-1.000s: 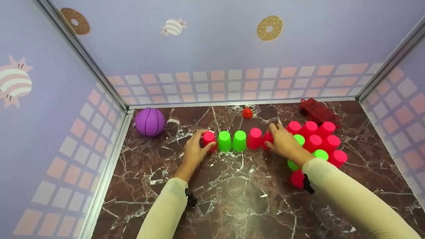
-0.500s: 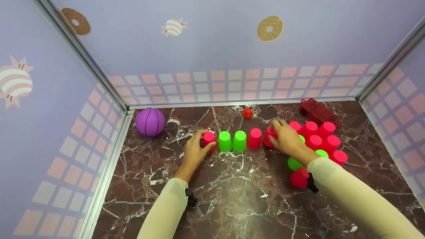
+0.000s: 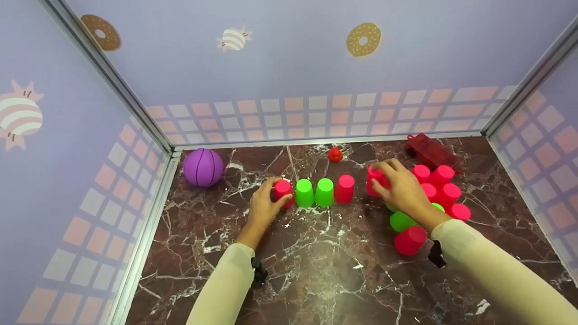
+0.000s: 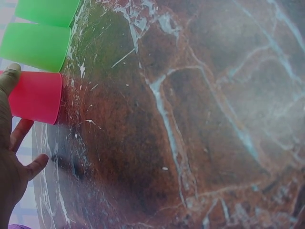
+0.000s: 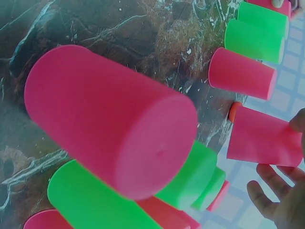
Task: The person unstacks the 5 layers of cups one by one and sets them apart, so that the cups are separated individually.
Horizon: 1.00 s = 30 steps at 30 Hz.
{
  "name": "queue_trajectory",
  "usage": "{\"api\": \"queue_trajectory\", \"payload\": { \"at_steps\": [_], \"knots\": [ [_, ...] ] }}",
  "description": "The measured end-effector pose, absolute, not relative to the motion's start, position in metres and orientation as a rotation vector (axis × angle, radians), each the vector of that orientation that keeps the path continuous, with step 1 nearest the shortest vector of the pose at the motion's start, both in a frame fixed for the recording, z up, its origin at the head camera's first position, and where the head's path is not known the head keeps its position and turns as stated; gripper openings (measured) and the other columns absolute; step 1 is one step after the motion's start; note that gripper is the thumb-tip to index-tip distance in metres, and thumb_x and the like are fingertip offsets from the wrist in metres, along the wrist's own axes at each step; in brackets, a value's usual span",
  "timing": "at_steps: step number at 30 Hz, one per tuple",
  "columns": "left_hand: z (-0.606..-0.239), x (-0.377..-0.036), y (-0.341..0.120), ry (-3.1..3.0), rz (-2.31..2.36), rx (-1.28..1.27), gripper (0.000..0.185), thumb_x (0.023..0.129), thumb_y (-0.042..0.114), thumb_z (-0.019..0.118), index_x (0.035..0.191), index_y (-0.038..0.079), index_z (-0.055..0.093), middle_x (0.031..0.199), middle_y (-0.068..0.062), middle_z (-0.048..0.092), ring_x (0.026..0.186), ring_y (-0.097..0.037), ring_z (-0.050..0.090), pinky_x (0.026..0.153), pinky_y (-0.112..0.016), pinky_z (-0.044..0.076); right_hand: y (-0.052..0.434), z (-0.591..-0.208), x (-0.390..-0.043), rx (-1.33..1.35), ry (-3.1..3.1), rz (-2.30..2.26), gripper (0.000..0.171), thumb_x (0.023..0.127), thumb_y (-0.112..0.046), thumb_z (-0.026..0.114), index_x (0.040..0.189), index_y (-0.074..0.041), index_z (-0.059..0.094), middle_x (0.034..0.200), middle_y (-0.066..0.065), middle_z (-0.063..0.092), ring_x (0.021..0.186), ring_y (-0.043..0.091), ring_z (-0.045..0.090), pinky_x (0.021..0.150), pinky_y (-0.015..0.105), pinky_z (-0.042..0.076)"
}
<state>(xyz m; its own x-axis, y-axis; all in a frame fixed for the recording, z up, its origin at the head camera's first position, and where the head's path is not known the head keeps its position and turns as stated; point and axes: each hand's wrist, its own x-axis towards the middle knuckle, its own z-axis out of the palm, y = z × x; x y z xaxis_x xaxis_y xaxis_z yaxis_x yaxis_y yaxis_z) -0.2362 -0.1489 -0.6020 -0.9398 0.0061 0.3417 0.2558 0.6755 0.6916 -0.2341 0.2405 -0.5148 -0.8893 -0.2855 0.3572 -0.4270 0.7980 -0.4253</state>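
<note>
Several upside-down pink and green cups stand in a short row. My left hand [image 3: 264, 205] holds the pink cup [image 3: 283, 193] at the row's left end, thumb on the near side, fingers behind. Beside it are two green cups [image 3: 314, 192], then another pink cup [image 3: 345, 189]. My right hand [image 3: 402, 187] grips a pink cup [image 5: 263, 138] between thumb and fingers, apart from the row and looking raised off the surface. Under and beyond this hand is a cluster of pink cups [image 3: 448, 195] and green cups [image 3: 401, 221], partly hidden by the hand.
A purple ball [image 3: 203, 167] sits at the back left. By the back wall are a small red figure [image 3: 335, 154] and a see-through dark red case [image 3: 432, 151]. One pink cup [image 3: 410, 240] stands at the cluster's near end. Patterned walls [image 3: 289, 67] enclose the marbled surface [image 3: 316, 271].
My right hand has moved right and slightly up with the pink cup, widening the gap to the row. My left hand stays on its cup.
</note>
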Motion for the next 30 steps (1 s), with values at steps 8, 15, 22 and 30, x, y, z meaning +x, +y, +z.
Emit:
{"api": "queue_trajectory", "payload": {
  "at_steps": [8,15,22,30],
  "knots": [
    [-0.601,-0.235,-0.148,-2.586,-1.143,-0.198,0.060,0.087,0.033,0.095,0.137,0.010,0.069,0.133,-0.017,0.078,0.120,-0.040,0.077,0.104,-0.058,0.062,0.262,-0.510,-0.222,0.574,-2.583,0.731,0.034,0.097,-0.013,0.084,0.129,-0.008,0.073,0.131,0.016,0.070,0.073,0.029,0.062,0.064,0.043,0.051],
    [-0.603,-0.236,-0.149,-2.591,-1.113,-0.194,0.061,0.087,0.035,0.095,0.138,0.012,0.069,0.133,-0.016,0.078,0.120,-0.039,0.077,0.103,-0.058,0.062,0.286,-0.509,-0.210,0.593,-2.500,0.713,0.037,0.093,-0.008,0.088,0.128,-0.006,0.074,0.131,0.015,0.072,0.070,0.018,0.058,0.060,0.029,0.049],
    [-0.604,-0.237,-0.149,-2.585,-1.127,-0.200,0.062,0.087,0.034,0.095,0.137,0.010,0.069,0.131,-0.016,0.079,0.120,-0.039,0.077,0.104,-0.058,0.062,0.305,-0.508,-0.194,0.630,-2.415,0.671,0.045,0.088,-0.004,0.092,0.130,-0.007,0.076,0.131,0.017,0.074,0.068,0.018,0.063,0.060,0.020,0.047],
    [-0.603,-0.236,-0.148,-2.583,-1.135,-0.200,0.063,0.087,0.034,0.095,0.138,0.009,0.069,0.132,-0.017,0.078,0.120,-0.040,0.077,0.104,-0.059,0.061,0.324,-0.506,-0.176,0.635,-2.430,0.602,0.052,0.085,-0.004,0.093,0.134,-0.009,0.077,0.126,0.017,0.073,0.066,0.021,0.064,0.056,0.024,0.049]
  ]
}}
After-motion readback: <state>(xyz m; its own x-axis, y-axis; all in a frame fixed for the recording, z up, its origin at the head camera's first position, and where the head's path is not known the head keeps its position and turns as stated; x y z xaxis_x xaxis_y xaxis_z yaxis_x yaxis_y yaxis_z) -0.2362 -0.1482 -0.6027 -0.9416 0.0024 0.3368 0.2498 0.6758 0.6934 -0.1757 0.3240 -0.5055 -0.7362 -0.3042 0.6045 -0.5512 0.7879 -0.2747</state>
